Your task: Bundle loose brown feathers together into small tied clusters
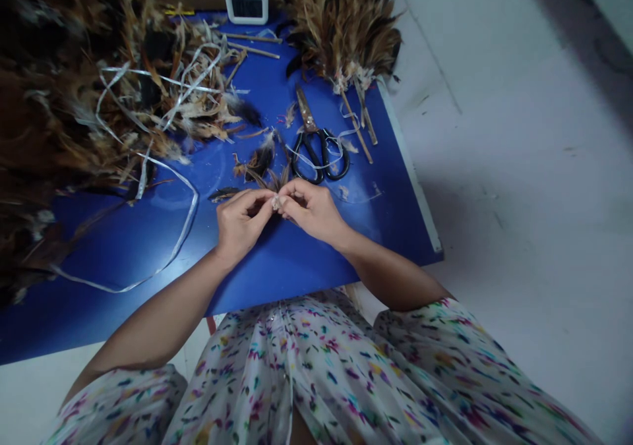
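Observation:
My left hand (243,222) and my right hand (312,209) meet at the front of the blue table, thumbs and fingers pinched together. Between them is a small bunch of brown feathers (275,180), its pale base held in both sets of fingertips and its tips pointing away from me. Just beyond my right hand lie black-handled scissors (311,135), blades pointing away, with a thin strip of white plastic string (316,165) across the handles. Loose dark feathers (261,158) rest on the table beyond my left hand.
A large heap of brown feathers (44,115) covers the left side, with white plastic ribbon (190,217) trailing from it. Feather bundles on sticks (341,29) lie at the back right. A white digital timer (246,2) and thin sticks (254,50) are at the back. The blue table (395,227) ends at the right.

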`<control>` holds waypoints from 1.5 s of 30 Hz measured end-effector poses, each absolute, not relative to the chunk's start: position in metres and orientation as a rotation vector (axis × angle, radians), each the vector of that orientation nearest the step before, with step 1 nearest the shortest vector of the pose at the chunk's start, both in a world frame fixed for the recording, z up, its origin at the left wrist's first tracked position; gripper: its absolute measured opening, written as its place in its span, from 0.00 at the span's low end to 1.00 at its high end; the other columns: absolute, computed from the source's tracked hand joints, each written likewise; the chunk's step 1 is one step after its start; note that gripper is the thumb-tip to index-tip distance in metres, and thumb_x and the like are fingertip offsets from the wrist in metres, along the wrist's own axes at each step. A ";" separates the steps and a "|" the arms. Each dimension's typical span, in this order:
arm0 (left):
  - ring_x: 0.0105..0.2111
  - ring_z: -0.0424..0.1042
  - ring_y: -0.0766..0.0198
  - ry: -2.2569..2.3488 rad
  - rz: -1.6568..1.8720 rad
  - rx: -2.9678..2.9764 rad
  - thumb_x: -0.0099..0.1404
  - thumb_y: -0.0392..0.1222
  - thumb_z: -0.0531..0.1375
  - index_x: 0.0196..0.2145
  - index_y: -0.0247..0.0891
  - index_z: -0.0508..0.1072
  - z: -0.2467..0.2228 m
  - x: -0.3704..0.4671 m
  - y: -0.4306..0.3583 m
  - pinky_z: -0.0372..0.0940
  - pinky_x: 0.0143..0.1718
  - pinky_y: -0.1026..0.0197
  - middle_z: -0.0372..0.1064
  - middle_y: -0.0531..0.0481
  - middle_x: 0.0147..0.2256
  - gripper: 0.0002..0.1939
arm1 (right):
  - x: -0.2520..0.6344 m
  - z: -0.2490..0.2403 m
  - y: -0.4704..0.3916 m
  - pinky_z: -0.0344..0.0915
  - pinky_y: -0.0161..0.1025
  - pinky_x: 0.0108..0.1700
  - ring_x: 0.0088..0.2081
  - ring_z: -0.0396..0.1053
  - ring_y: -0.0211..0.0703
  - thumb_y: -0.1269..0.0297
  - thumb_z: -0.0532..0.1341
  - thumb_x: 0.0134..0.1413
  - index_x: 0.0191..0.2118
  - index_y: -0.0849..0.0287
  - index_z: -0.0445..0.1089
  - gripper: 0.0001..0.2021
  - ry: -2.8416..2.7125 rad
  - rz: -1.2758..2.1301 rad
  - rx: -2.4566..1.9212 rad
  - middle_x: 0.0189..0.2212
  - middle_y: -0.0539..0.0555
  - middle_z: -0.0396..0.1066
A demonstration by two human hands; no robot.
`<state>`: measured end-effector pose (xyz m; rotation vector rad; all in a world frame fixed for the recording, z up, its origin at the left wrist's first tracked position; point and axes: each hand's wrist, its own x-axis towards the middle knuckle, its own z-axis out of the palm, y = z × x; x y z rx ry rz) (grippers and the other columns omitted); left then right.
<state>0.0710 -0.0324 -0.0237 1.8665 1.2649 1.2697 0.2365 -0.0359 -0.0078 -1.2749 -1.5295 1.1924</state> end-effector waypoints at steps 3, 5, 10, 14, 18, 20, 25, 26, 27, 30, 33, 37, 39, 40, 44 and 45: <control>0.27 0.74 0.69 1.279 1.281 1.904 0.63 0.39 0.64 0.33 0.38 0.80 -0.023 0.071 -0.032 0.67 0.30 0.67 0.78 0.51 0.29 0.04 | 0.236 -0.010 -0.035 0.65 0.34 0.32 0.27 0.68 0.34 0.59 0.61 0.56 0.33 0.60 0.69 0.09 -1.469 1.262 -1.250 0.26 0.49 0.71; 0.27 0.74 0.69 1.286 1.285 1.921 0.62 0.39 0.64 0.33 0.38 0.80 -0.022 0.071 -0.032 0.67 0.31 0.67 0.78 0.51 0.29 0.04 | 0.235 -0.010 -0.034 0.66 0.34 0.31 0.26 0.68 0.33 0.58 0.64 0.53 0.32 0.60 0.69 0.10 -1.420 1.308 -1.244 0.25 0.48 0.71; 0.26 0.73 0.70 1.284 1.287 1.900 0.62 0.38 0.64 0.33 0.38 0.80 -0.023 0.072 -0.032 0.66 0.29 0.68 0.78 0.52 0.29 0.04 | 0.233 -0.007 -0.031 0.70 0.34 0.31 0.25 0.70 0.33 0.58 0.67 0.49 0.31 0.61 0.69 0.11 -1.248 1.503 -1.218 0.24 0.49 0.73; 0.26 0.74 0.69 1.281 1.259 1.830 0.62 0.41 0.65 0.33 0.38 0.80 -0.026 0.071 -0.031 0.66 0.30 0.67 0.78 0.51 0.29 0.05 | 0.234 -0.005 -0.030 0.70 0.34 0.29 0.24 0.70 0.32 0.59 0.67 0.47 0.29 0.61 0.69 0.11 -1.186 1.545 -1.230 0.23 0.49 0.73; 0.28 0.75 0.67 1.282 1.188 1.684 0.61 0.43 0.65 0.34 0.38 0.80 -0.027 0.071 -0.031 0.69 0.32 0.65 0.79 0.49 0.32 0.07 | 0.234 -0.004 -0.029 0.70 0.32 0.28 0.22 0.69 0.31 0.61 0.68 0.45 0.29 0.61 0.69 0.10 -1.139 1.572 -1.247 0.22 0.48 0.73; 0.28 0.76 0.66 1.251 1.169 1.576 0.60 0.44 0.66 0.35 0.38 0.80 -0.027 0.072 -0.030 0.71 0.32 0.65 0.79 0.49 0.32 0.08 | 0.235 -0.004 -0.029 0.69 0.32 0.27 0.22 0.69 0.31 0.62 0.68 0.45 0.28 0.62 0.69 0.10 -1.125 1.585 -1.245 0.21 0.48 0.73; 0.26 0.76 0.66 1.179 1.167 1.367 0.57 0.46 0.68 0.33 0.37 0.80 -0.025 0.074 -0.028 0.73 0.31 0.64 0.78 0.51 0.29 0.10 | 0.236 -0.002 -0.029 0.69 0.31 0.27 0.21 0.68 0.31 0.63 0.68 0.45 0.28 0.62 0.69 0.09 -1.115 1.601 -1.241 0.21 0.48 0.73; 0.26 0.76 0.66 1.165 1.163 1.335 0.57 0.46 0.68 0.33 0.37 0.79 -0.026 0.074 -0.028 0.73 0.31 0.63 0.78 0.51 0.28 0.10 | 0.236 -0.002 -0.029 0.69 0.31 0.27 0.21 0.69 0.31 0.63 0.68 0.44 0.28 0.62 0.69 0.09 -1.114 1.606 -1.243 0.21 0.48 0.73; 0.26 0.76 0.65 1.152 1.157 1.303 0.57 0.46 0.69 0.33 0.37 0.79 -0.026 0.074 -0.028 0.74 0.32 0.63 0.78 0.51 0.28 0.11 | 0.236 -0.002 -0.029 0.69 0.31 0.27 0.21 0.69 0.31 0.63 0.69 0.44 0.28 0.62 0.69 0.10 -1.112 1.612 -1.244 0.21 0.47 0.73; 0.26 0.76 0.65 1.120 1.138 1.230 0.56 0.47 0.69 0.33 0.37 0.79 -0.028 0.073 -0.028 0.74 0.33 0.62 0.77 0.51 0.28 0.11 | 0.236 -0.002 -0.028 0.69 0.31 0.27 0.22 0.69 0.31 0.63 0.69 0.44 0.28 0.62 0.69 0.10 -1.098 1.632 -1.241 0.21 0.47 0.73; 0.26 0.76 0.66 1.092 1.129 1.207 0.56 0.47 0.69 0.33 0.37 0.79 -0.029 0.072 -0.028 0.74 0.33 0.63 0.77 0.51 0.28 0.11 | 0.237 -0.001 -0.028 0.69 0.31 0.26 0.21 0.69 0.31 0.64 0.69 0.43 0.28 0.62 0.69 0.10 -1.084 1.649 -1.229 0.20 0.47 0.73; 0.27 0.75 0.67 1.067 1.119 1.207 0.57 0.47 0.69 0.33 0.37 0.79 -0.030 0.072 -0.028 0.73 0.33 0.64 0.77 0.51 0.28 0.10 | 0.238 0.000 -0.026 0.69 0.31 0.25 0.20 0.69 0.31 0.67 0.69 0.42 0.27 0.62 0.69 0.08 -1.059 1.666 -1.238 0.20 0.48 0.73; 0.27 0.75 0.67 1.062 1.109 1.208 0.58 0.47 0.69 0.33 0.37 0.79 -0.030 0.071 -0.027 0.73 0.34 0.64 0.76 0.51 0.28 0.10 | 0.239 0.000 -0.026 0.69 0.30 0.25 0.20 0.69 0.31 0.67 0.68 0.42 0.27 0.62 0.69 0.08 -1.053 1.674 -1.244 0.19 0.47 0.73; 0.27 0.75 0.67 1.061 1.103 1.210 0.58 0.47 0.69 0.33 0.37 0.79 -0.030 0.071 -0.027 0.73 0.34 0.64 0.76 0.50 0.27 0.10 | 0.239 0.001 -0.026 0.69 0.30 0.25 0.20 0.69 0.31 0.67 0.68 0.42 0.27 0.62 0.69 0.08 -1.052 1.679 -1.246 0.19 0.47 0.73; 0.27 0.75 0.67 1.054 1.089 1.236 0.59 0.47 0.68 0.33 0.37 0.79 -0.029 0.070 -0.027 0.72 0.33 0.64 0.76 0.50 0.27 0.10 | 0.240 0.002 -0.026 0.69 0.30 0.25 0.19 0.69 0.31 0.67 0.68 0.42 0.27 0.61 0.69 0.08 -1.056 1.700 -1.259 0.19 0.47 0.72; 0.27 0.75 0.67 1.051 1.088 1.241 0.59 0.47 0.68 0.33 0.37 0.79 -0.029 0.070 -0.027 0.72 0.33 0.64 0.76 0.50 0.27 0.10 | 0.240 0.003 -0.026 0.69 0.30 0.25 0.20 0.69 0.31 0.67 0.68 0.43 0.27 0.61 0.69 0.08 -1.057 1.707 -1.261 0.19 0.47 0.72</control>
